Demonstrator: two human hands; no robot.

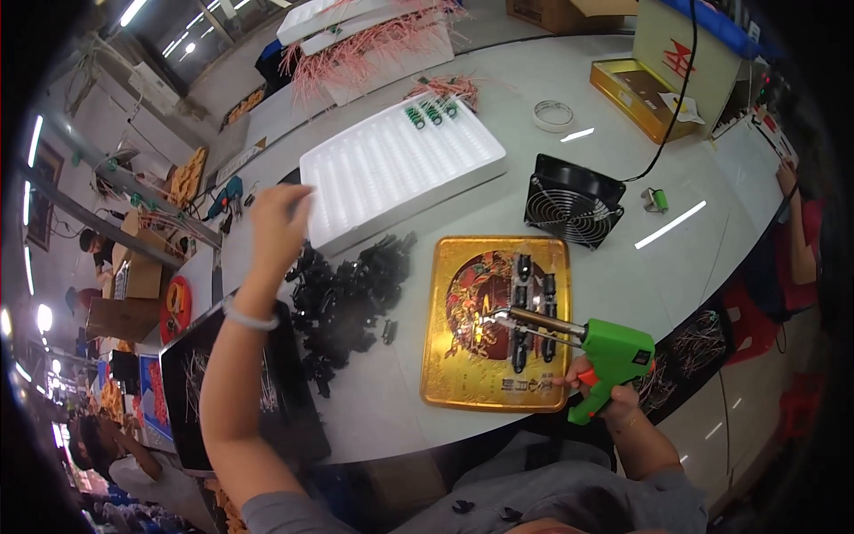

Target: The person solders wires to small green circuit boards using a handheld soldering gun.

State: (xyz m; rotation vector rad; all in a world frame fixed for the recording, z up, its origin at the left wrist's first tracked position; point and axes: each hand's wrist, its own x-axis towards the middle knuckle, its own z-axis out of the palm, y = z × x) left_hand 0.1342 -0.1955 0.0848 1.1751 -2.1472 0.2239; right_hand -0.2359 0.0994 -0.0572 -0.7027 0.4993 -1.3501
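Observation:
My right hand (612, 392) grips the handle of a green soldering gun (618, 349), a finger at its orange trigger. The metal tip points left over a gold tin lid (445, 378) with a printed picture. Several small black cylindrical parts (520, 295) stand in two columns on the lid, beside and under the tip. My left hand (280, 221) is raised by the near left edge of a white slotted tray (400, 169). Its fingers are slightly blurred and apart, with nothing visible in them. A few green coil-like parts (431, 112) sit in the tray's far right corner.
A heap of black parts (342, 307) lies between my left arm and the lid. A black fan (576, 200) with a cable stands behind the lid. Further back are a tape roll (552, 114), a gold box (636, 107) and bundles of pink wires (374, 49). Other people work nearby.

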